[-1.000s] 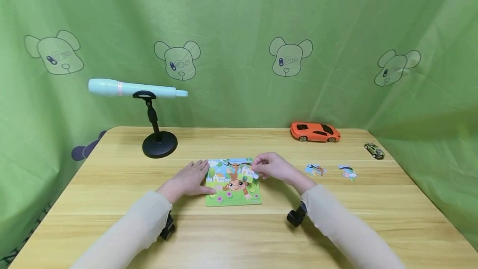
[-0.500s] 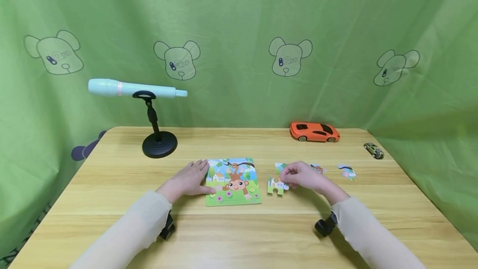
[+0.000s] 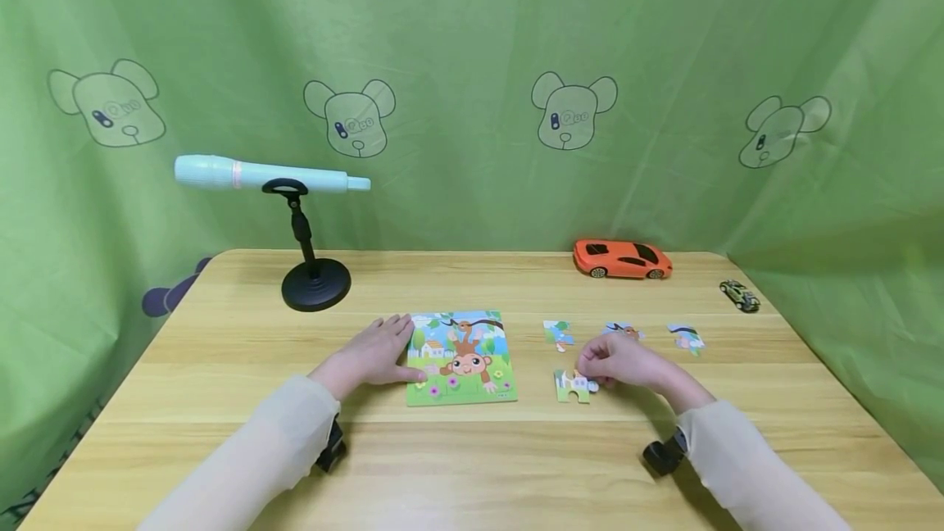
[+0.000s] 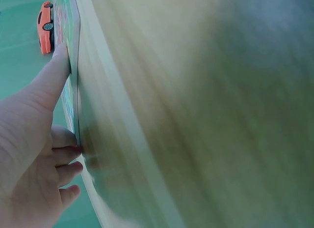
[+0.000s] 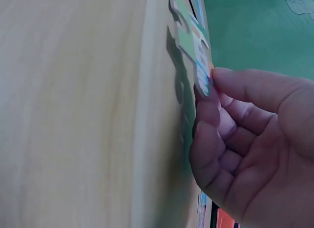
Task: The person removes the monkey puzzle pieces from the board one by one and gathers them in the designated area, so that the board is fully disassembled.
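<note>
Right of centre frame, the right grip (image 3: 619,360) pinches a puzzle piece (image 3: 566,385) by its right end; the piece juts leftward, well apart from the central puzzle board (image 3: 465,364), whose left edge the left grip (image 3: 378,352) touches, thumb and fingers spread.

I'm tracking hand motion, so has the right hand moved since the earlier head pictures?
Yes: the right hand, pinching a jigsaw piece, has moved rightward and slightly nearer the camera, away from the unmoved monkey puzzle.
</note>
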`<state>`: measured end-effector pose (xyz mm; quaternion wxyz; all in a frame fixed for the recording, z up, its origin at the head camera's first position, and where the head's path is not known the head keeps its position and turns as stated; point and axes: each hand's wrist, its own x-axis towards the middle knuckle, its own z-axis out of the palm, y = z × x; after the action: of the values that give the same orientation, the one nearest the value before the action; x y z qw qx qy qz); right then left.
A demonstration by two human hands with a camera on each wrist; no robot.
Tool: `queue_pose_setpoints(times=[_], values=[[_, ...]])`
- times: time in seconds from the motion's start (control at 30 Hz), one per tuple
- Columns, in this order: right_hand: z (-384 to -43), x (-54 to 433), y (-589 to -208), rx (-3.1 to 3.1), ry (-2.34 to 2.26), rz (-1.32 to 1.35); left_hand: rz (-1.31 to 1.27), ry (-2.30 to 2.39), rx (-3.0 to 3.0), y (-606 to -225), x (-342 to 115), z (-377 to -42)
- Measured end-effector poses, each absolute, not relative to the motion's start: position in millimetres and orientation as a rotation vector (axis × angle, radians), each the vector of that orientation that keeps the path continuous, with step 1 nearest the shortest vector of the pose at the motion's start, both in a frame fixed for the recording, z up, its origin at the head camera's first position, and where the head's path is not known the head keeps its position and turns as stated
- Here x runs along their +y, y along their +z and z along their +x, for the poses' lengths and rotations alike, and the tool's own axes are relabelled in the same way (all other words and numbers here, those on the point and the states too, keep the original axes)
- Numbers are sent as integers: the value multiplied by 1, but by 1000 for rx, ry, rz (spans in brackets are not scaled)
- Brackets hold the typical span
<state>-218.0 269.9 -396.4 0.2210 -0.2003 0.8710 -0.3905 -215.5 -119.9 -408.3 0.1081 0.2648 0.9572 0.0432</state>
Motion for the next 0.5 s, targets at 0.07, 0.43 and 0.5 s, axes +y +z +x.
queue_pose_setpoints(times=[0.07, 0.43, 0.5], values=[[-218, 271, -398, 2402, -1073, -553, 779, 126, 2815, -408, -120, -215], [-218, 271, -401, 2379, -1088, -555, 773, 138, 2815, -408, -120, -215], [-218, 270, -401, 2377, -1094, -550, 774, 137, 2817, -408, -120, -215]])
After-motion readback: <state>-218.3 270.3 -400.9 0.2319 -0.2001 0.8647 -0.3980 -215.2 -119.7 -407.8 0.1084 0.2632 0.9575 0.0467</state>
